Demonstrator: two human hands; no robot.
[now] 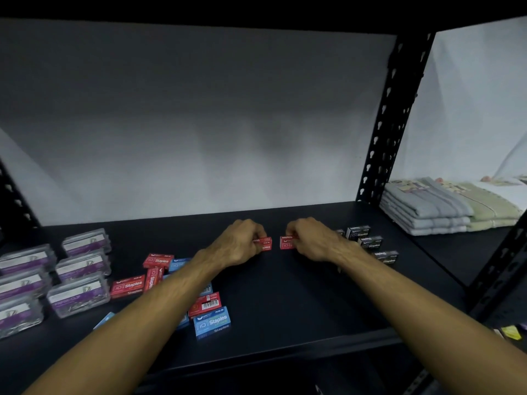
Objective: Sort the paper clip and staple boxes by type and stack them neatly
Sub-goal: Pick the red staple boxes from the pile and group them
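A: What does each hand hold?

B: The left hand has its fingers curled round a red staple box on the dark shelf. The right hand likewise grips a second red staple box. The 2 boxes sit side by side near the shelf's middle, a narrow gap between them.

A: Where are the other staple boxes?

B: Behind the right wrist stand black staple boxes, at least 3 in a staggered row running toward the near right. Left of the left forearm lie loose red staple boxes, at least 3, with a further red box showing its barcode just beside the arm. A blue staple box stands at the near edge of this cluster; other blue boxes are partly hidden by the forearm.

A: And the paper clips?

B: Clear plastic paper clip boxes with purple labels are grouped at the far left, some stacked.

A: Anything else?

B: Folded towels rest on the adjoining shelf, right of the perforated black upright.
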